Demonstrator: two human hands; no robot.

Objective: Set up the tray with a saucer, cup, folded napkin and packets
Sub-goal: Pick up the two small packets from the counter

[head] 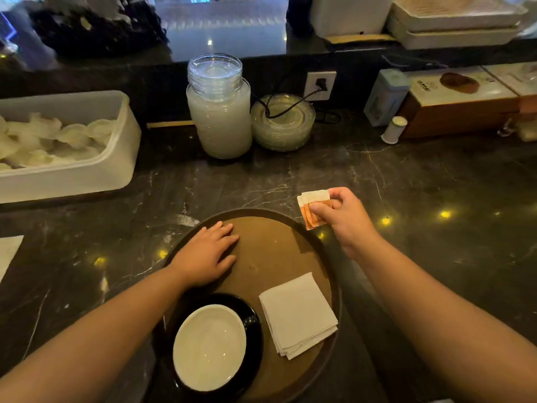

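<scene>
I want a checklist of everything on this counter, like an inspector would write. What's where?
Surface: dark marble counter, glossy with light spots.
Job's things: round brown tray; black saucer on it holding a white cup; folded napkin beside them on the tray; packets not yet down.
Clutter: lidded glass jar, stack of glass dishes, white tub, small white shaker, boxes.
Hands: left hand flat on the tray; right hand pinches the packets over the tray's far rim.
Cables: black cord plugged into the wall socket, draped over the dishes.
Surroundings: raised ledge with stacked trays.
</scene>
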